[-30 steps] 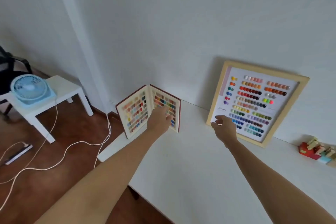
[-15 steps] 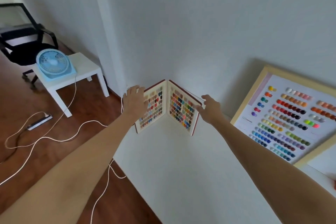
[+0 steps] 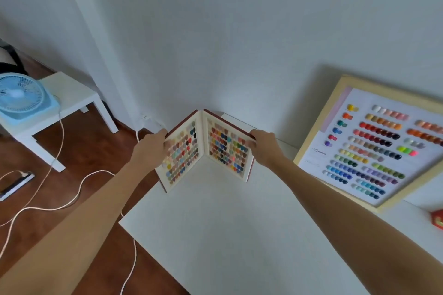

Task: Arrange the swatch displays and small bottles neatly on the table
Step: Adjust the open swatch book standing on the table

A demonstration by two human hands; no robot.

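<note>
A folding swatch book (image 3: 206,148) with dark red covers stands upright and spread in a V at the far left corner of the white table (image 3: 227,235). My left hand (image 3: 151,148) grips the outer edge of its left panel. My right hand (image 3: 265,147) grips the outer edge of its right panel. A large wooden-framed swatch board (image 3: 374,143) with rows of coloured nail tips leans against the wall at the right. A red box (image 3: 437,219) shows only partly at the right edge; the small bottles are out of view.
The white wall runs right behind the table. Left of the table, on the wooden floor, stands a low white side table (image 3: 72,105) with a blue fan (image 3: 20,97). White cables (image 3: 79,189) and a power strip (image 3: 14,185) lie on the floor.
My right hand left the framed board and came to the book's right panel. My left hand shifted from the book's middle to its left edge. The view turned left, putting the bottles out of sight.
</note>
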